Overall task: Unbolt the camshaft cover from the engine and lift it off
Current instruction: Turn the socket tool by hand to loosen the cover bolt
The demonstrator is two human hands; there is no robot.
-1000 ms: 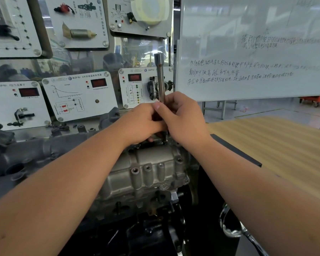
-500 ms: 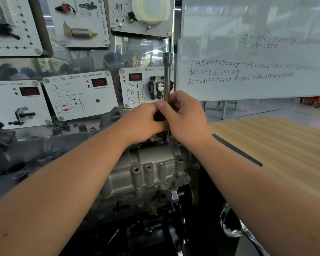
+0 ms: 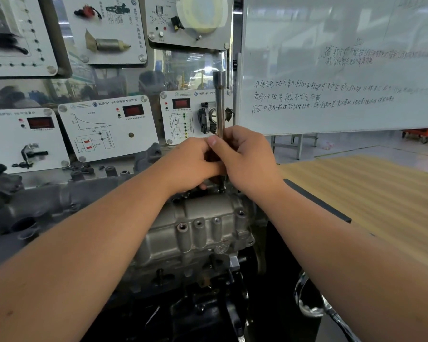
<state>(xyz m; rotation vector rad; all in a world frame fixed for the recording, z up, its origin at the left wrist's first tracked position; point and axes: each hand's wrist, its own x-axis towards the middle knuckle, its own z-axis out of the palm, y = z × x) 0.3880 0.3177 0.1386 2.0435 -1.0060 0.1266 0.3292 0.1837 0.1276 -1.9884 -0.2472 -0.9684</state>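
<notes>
**Ana:** Head view puts the camshaft cover [image 3: 203, 225] low in the middle, a grey cast-metal piece sitting on top of the engine [image 3: 195, 280]. What do you reckon it handles like?

**Ben:** Stiff and fairly heavy, I'd judge. It's a bare casting with bosses and bolt holes along the near face. It won't flex, and it may be a bit oily, though I can't tell that from here. Once it's free I'd take it with both hands at opposite ends, under the edges, and lift it straight up.

**Ana:** It isn't free yet, though?

**Ben:** No, it looks seated. Both hands are on the wrench [image 3: 220, 104], a long steel bar standing upright at the cover's far top edge. Its lower tip goes down to the casting just below the right hand [image 3: 247, 159].

**Ana:** How are the fingers?

**Ben:** Curled tight. The right hand wraps the shaft, thumb [image 3: 215, 144] across the front. The left hand [image 3: 190, 159] is pressed against it from the left, its fingers closed round the same shaft or the right hand's fingers; the exact grip is hidden.

**Ana:** And the cover relative to them?

**Ben:** Directly beneath and nearer the camera. The hands don't hold it; one left fingertip seems to hang close above its top, but I can't tell whether it touches.

**Ana:** Anything nearby?

**Ben:** A wooden desk [image 3: 371, 193] on the right could take the cover.
</notes>
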